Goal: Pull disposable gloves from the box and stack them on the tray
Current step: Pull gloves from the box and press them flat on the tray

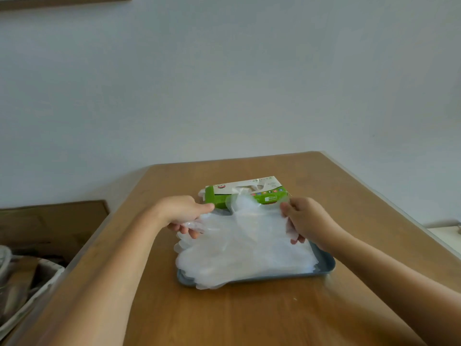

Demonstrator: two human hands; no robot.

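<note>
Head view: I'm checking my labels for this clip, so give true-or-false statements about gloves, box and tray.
1. The left hand and the right hand hold one clear glove above the tray. True.
2. The box is red. False: it is green and white.
3. A pile of gloves lies on the tray. True.
4. The box sits nearer the person than the tray. False: it sits beyond it.
</note>
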